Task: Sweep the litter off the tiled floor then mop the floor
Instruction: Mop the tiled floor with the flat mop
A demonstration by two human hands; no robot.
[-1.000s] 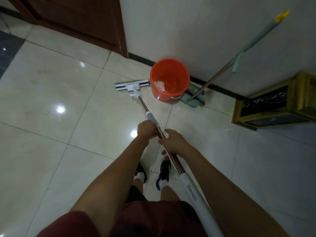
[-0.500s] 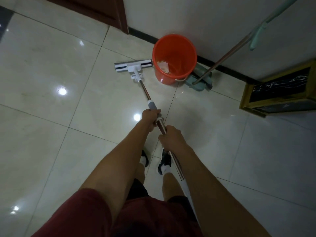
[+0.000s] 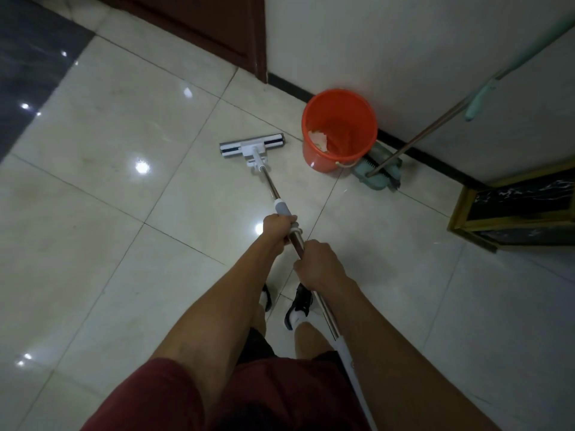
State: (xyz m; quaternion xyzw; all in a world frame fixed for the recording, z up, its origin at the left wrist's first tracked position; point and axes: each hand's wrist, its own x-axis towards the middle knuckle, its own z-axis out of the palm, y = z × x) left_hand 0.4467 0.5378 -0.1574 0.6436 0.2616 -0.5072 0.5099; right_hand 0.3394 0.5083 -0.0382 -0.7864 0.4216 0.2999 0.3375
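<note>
Right, mopping stage by the look of it: the flat mop head (image 3: 252, 145) lies level on the pale tiled floor (image 3: 102, 231), well ahead of both hands and just left of the orange bucket (image 3: 339, 129), near it but not touching. Its pole (image 3: 270, 184) runs back up the middle. The left hand (image 3: 278, 229) is wrapped round the shaft right below the grey collar (image 3: 282, 209), fingers closed on it. The right hand (image 3: 320, 263) sits just behind, a short way up the pole, also closed round it, knuckles up.

To do this stroke well, I'd say keep the head pressed flat so its whole width wipes, let the forward hand steer and the rear hand push, and work in overlapping lanes following the grout lines. Watch that right end of the head: a swing that way could knock the bucket.

Out from there, crumpled paper litter (image 3: 318, 139) rests inside the bucket, which suggests the sweeping is done. Beyond the bucket, to the right of the hands, a teal dustpan (image 3: 380, 175) lies on the floor with a long-handled broom (image 3: 435, 132) leaning on the white wall (image 3: 404, 42). Further right stands a gold-framed cabinet (image 3: 513, 209). Ahead and left, a dark wooden door (image 3: 217, 29); far left, a dark floor strip (image 3: 28, 66). Glossy tiles throw back ceiling lights; whether they are wet I cannot tell. No litter shows on them.
</note>
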